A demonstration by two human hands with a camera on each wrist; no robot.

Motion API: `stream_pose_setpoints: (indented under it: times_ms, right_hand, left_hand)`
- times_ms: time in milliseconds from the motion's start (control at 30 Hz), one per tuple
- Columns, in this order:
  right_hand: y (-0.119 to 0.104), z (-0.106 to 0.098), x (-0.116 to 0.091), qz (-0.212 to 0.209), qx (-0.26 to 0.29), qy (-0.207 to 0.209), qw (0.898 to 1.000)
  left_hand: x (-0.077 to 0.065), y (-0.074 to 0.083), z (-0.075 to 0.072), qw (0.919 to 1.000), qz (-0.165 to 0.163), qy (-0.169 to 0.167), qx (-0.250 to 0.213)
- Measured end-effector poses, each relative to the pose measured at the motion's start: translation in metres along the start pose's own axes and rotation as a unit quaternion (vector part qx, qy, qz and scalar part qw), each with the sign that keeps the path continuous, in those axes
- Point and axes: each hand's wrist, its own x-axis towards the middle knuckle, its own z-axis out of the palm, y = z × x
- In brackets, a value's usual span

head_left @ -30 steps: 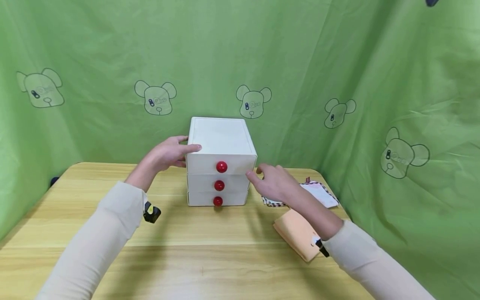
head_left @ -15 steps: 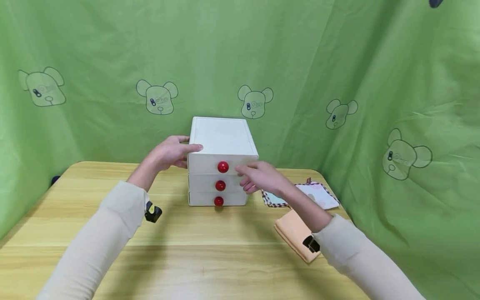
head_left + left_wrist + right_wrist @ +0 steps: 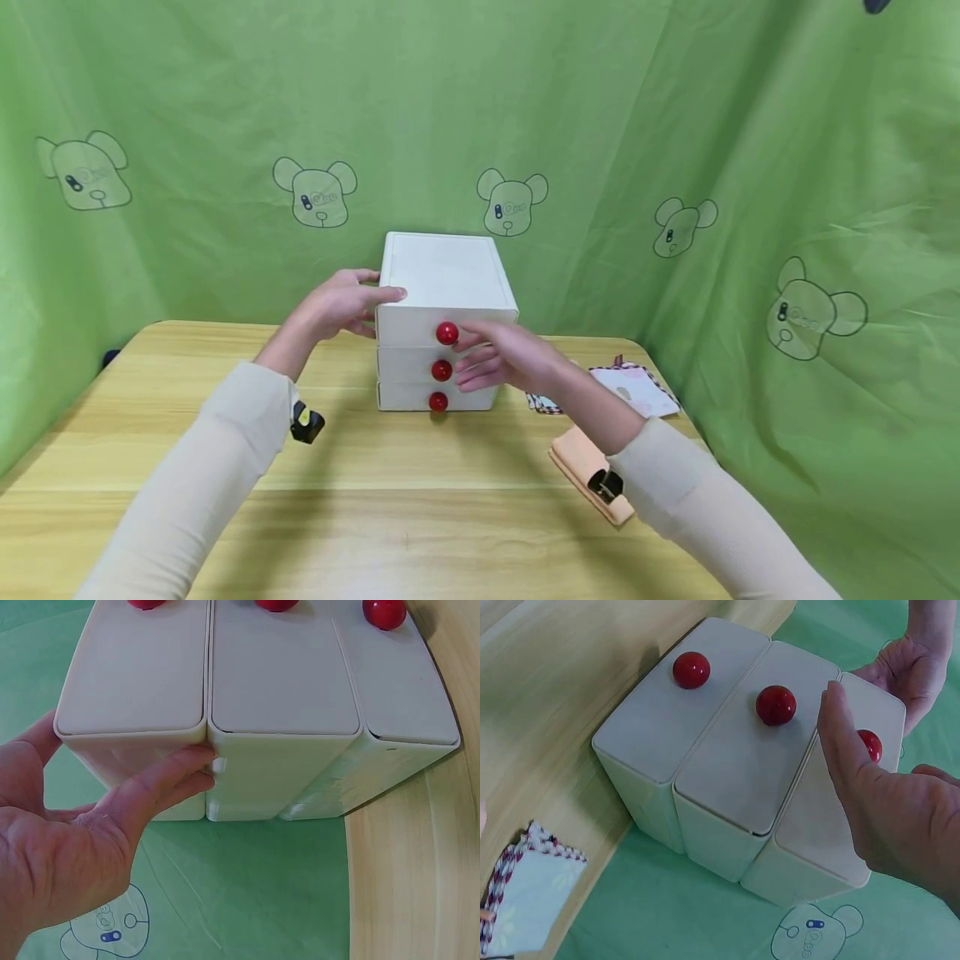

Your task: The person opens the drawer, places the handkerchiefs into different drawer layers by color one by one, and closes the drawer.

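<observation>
A white three-drawer cabinet (image 3: 442, 271) stands on the table, all drawers closed. Each drawer has a round red knob: top knob (image 3: 447, 333), middle knob (image 3: 441, 370), bottom knob (image 3: 438, 402). My left hand (image 3: 337, 304) rests on the cabinet's left side near the front, thumb over the top edge. In the left wrist view, its straight fingers (image 3: 176, 769) lie along the side wall by the top drawer. My right hand (image 3: 513, 354) is in front of the drawers, fingers extended and apart, with the forefinger and thumb right beside the top knob. It grips nothing.
A folded orange cloth (image 3: 576, 457) lies on the table at right, partly behind my right forearm. Behind it are white and pale blue cloths (image 3: 641, 390) with checked trim. A green curtain (image 3: 420, 117) printed with bear faces hangs close behind the cabinet.
My right hand has moved left from the cabinet's right front edge to the top knob, its fingers opening out. The left hand and the cabinet stay as they were.
</observation>
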Motion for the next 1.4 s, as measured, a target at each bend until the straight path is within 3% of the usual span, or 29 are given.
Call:
stream_pose_setpoints:
  times_ms: [600,867,1400]
  right_hand:
    - [0.006,0.010,0.021,0.022,0.102,-0.009,0.994]
    - [0.008,0.012,0.028,0.003,0.141,0.009,0.990]
    - [0.007,0.021,0.032,-0.025,0.118,0.044,0.992]
  left_hand:
    - [0.000,0.001,0.002,1.0000,0.003,-0.003,0.006]
    - [0.002,-0.001,0.000,0.9999,0.006,-0.007,0.006]
    - [-0.001,-0.001,-0.001,1.0000,0.004,-0.002,0.005]
